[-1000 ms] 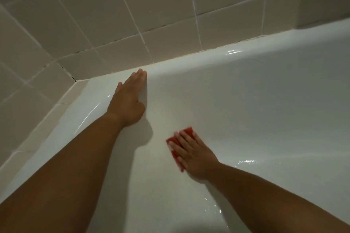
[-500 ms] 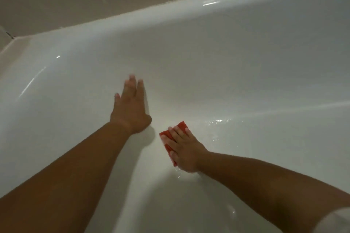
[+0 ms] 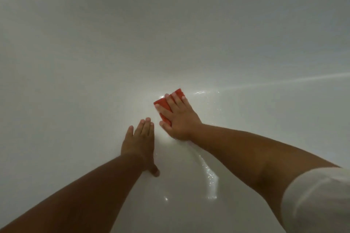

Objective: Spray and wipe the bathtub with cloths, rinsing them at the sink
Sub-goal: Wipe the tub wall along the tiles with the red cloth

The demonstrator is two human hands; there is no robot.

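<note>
White bathtub [image 3: 94, 53] interior fills the view, wet streaks glinting on its floor. Right hand [image 3: 177, 119] presses a red cloth [image 3: 164, 107] flat with straight, spread fingers, seemingly mid-wipe. Left hand [image 3: 139, 142] rests beside it, fingers straight, holding nothing. Next likely calls for a further stroke.

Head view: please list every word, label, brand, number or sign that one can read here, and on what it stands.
No text can be read in this view.
Cloth, red, under the right hand: no label or print shows.
Tub: plain white, no brand or mark.
Sleeve: plain, no print.
Left hand: flat on the tub, holds nothing.
</note>
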